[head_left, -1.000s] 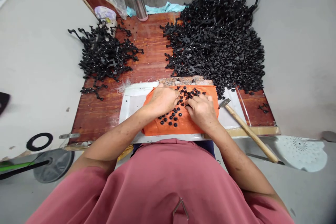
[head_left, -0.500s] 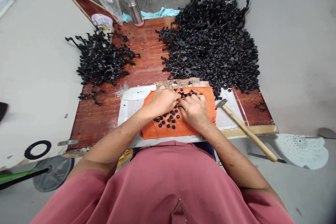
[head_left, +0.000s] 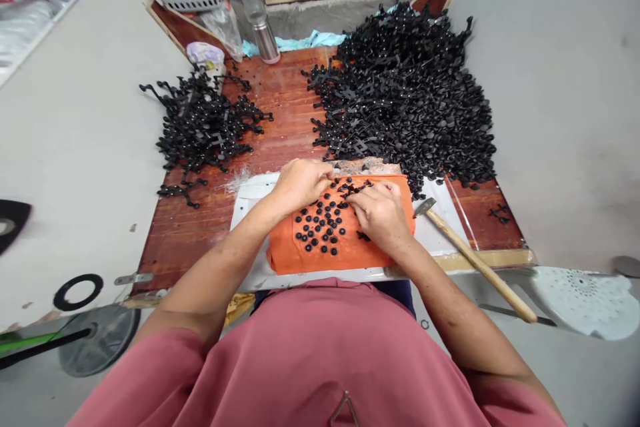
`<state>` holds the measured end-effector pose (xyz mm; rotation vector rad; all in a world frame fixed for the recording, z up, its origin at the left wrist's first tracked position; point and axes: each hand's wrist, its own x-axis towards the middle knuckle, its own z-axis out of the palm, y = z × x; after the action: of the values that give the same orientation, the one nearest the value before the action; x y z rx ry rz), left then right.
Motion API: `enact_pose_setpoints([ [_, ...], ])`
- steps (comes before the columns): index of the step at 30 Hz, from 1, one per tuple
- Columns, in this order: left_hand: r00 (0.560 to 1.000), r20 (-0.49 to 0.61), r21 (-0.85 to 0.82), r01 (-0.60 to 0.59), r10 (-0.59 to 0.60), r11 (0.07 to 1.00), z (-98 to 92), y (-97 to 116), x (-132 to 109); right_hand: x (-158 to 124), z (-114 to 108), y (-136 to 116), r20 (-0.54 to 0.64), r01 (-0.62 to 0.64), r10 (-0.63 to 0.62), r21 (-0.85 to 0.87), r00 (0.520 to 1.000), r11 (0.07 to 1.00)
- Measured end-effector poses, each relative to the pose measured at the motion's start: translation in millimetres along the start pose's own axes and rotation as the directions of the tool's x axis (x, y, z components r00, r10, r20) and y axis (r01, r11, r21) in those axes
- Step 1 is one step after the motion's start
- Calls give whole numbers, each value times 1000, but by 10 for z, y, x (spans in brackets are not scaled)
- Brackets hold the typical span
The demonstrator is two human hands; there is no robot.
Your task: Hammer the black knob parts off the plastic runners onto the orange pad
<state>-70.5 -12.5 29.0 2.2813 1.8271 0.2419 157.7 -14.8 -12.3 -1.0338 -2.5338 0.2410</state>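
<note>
With the centre of the orange cloth as the clock face and 12 o'clock pointing away from your body, your left hand is positioned at 10 o'clock, fingers bent and fingertips over the far part of the cloth; whether it grips a part cannot be determined. Your right hand is positioned at 3 o'clock, fingers curled downward, fingertips directed toward 12 o'clock at the black pieces; whether a piece is pinched between them cannot be determined. The black pieces, small and round, lie on the cloth between your hands: a spaced group extends from the centre toward 7 o'clock, and a tighter cluster lies near 12 o'clock. A white sheet lies under the cloth, and a stone slab borders its 12 o'clock edge. The hammer rests with its head at 3 o'clock, just beside the cloth, and its handle running out toward 4 o'clock. Further out on the red-brown table, the large heap of black parts occupies 1 o'clock and the smaller heap occupies 10 o'clock. A metal bottle stands at 11 o'clock
</note>
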Motion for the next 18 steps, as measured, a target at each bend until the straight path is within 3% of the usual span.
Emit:
enact_pose_setpoints([
  [6, 980, 115, 37, -169, 164, 985, 108, 27, 133, 301, 40, 29, 180, -28, 37, -53, 983, 998],
  [10, 985, 133, 99, -123, 110, 987, 131, 66, 134, 298, 29, 70, 186, -46, 52, -37, 981, 998],
  [18, 994, 95, -33, -44, 47, 998, 169, 55, 157, 240, 50, 139, 155, -98, 89, 47, 984, 994],
])
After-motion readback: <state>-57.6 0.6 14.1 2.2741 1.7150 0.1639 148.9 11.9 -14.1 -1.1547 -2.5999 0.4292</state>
